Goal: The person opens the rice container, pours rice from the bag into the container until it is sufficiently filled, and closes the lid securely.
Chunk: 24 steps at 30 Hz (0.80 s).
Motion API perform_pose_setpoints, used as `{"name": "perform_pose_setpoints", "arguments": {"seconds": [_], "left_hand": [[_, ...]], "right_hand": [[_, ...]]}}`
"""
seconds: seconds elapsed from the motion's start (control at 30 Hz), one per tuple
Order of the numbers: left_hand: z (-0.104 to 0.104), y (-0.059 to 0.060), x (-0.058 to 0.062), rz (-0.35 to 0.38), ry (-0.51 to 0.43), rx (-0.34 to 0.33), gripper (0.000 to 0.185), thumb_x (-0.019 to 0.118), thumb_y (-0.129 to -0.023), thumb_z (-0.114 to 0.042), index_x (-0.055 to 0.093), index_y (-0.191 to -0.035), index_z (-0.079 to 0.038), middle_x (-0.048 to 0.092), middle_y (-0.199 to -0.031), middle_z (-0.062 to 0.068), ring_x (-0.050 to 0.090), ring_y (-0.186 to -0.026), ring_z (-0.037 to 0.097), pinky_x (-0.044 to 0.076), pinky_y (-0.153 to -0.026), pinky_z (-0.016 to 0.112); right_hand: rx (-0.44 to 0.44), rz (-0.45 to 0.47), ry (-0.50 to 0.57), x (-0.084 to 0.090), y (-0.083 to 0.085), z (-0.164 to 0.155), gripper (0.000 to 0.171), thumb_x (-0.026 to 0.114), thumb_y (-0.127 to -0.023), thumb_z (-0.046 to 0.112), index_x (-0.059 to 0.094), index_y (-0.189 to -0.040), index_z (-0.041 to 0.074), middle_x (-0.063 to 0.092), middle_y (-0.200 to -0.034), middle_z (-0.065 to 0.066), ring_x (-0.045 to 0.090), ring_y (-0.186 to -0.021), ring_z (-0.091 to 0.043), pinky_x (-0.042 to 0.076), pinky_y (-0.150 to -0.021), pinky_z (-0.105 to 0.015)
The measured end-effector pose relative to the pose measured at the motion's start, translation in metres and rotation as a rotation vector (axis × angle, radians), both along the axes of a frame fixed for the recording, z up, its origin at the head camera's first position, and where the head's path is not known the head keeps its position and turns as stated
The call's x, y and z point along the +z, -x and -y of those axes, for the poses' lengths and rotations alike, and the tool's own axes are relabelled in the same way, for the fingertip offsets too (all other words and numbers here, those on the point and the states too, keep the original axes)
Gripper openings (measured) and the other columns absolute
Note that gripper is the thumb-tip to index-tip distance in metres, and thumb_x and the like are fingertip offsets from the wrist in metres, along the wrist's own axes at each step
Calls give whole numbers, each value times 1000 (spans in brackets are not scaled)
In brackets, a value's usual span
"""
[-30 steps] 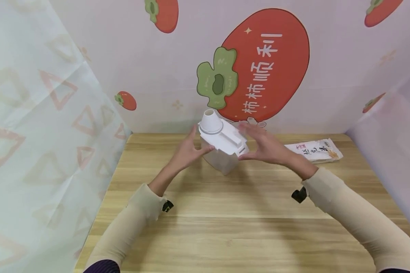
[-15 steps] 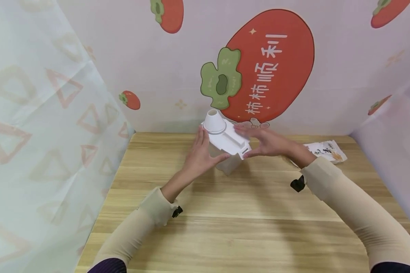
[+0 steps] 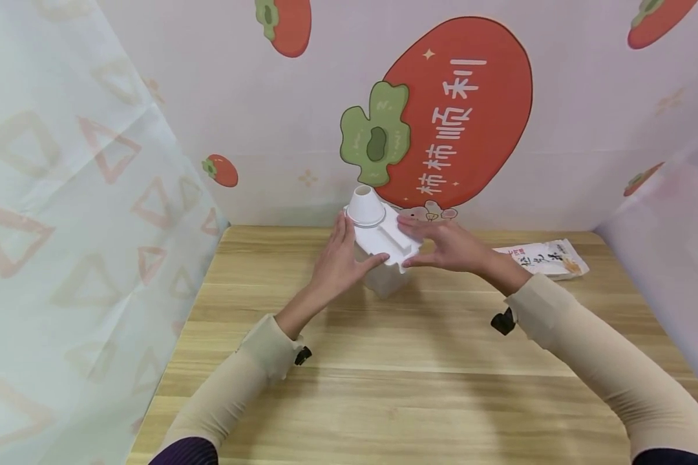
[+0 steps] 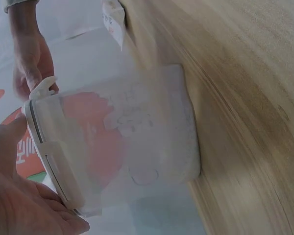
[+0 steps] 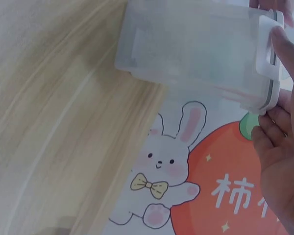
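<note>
A translucent plastic container (image 3: 384, 279) with a white lid (image 3: 382, 237) and a cone-shaped spout (image 3: 364, 205) stands at the back of the wooden table (image 3: 413, 374). My left hand (image 3: 342, 259) lies flat against its left side, fingers straight up and the thumb across the lid's front edge. My right hand (image 3: 444, 245) has its fingers on top of the lid and its thumb at the front latch, pinching the lid. The left wrist view shows the container (image 4: 137, 132) beside my open palm (image 4: 19, 196). In the right wrist view, my right hand (image 5: 284, 161) is at the latch (image 5: 269, 49).
A sealed white food packet (image 3: 543, 257) lies on the table to the right of the container. Printed backdrop walls close in the table at the back and on both sides. Bare wood stretches from the container to the near edge.
The container has settled lower and slightly left. My left hand slid up along its side, with the thumb now on the lid's front edge. My right hand stays on the lid.
</note>
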<state>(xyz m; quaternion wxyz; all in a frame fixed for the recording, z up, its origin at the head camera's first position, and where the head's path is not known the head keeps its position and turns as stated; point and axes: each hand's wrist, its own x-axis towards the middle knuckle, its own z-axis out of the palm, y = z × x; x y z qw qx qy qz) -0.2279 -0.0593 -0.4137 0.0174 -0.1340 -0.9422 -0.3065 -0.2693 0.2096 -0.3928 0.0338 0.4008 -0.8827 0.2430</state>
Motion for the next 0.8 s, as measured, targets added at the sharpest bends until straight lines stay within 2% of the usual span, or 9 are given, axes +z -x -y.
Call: {"name": "perform_pose_setpoints", "arguments": {"seconds": [0.17,0.37,0.47,0.57,0.7,0.8], "left_hand": [[6,6,-2,10,-2,-30,120,71,-93,-66,8,-167,4,-4,-177,18,4,-164,30,26,-128,53],[16,15,-3,14,-20,-104,119,70,-93,-66,6,-167,1,-4,-177,14,9,-164,29,29,-127,49],[22,19,-2,28,-26,-145,118,69,-93,-67,4,-169,-4,-6,-178,9,11,-163,29,31,-127,50],[28,24,-1,44,-40,-191,116,68,-94,-67,1,-170,-9,-6,-178,8,13,-163,30,31,-126,51],[35,32,-1,71,-72,-262,113,68,-96,-62,-2,-170,-12,-7,-179,10,8,-164,28,24,-129,49],[39,38,0,88,-95,-316,111,69,-98,-55,-1,-170,-9,-7,-179,12,2,-164,24,17,-131,46]], "right_hand": [[-18,-67,40,-3,-6,6,88,97,-75,38,61,-146,1,58,-152,-14,59,-136,-38,54,-105,-55],[-77,-183,76,-8,-15,14,86,100,-71,38,66,-140,-2,65,-141,-19,71,-115,-42,63,-87,-50],[-108,-219,72,-9,-21,18,86,99,-72,40,67,-138,-3,66,-139,-20,73,-111,-43,64,-82,-48],[-143,-223,37,-7,-28,24,86,95,-76,47,65,-140,-2,64,-142,-20,69,-121,-42,63,-88,-50],[-205,-236,-22,-7,-39,33,87,90,-81,54,64,-142,-3,61,-146,-22,64,-129,-42,60,-96,-53],[-244,-277,-48,-7,-48,40,86,88,-83,54,65,-140,-5,61,-144,-25,65,-128,-42,61,-92,-54]]}}
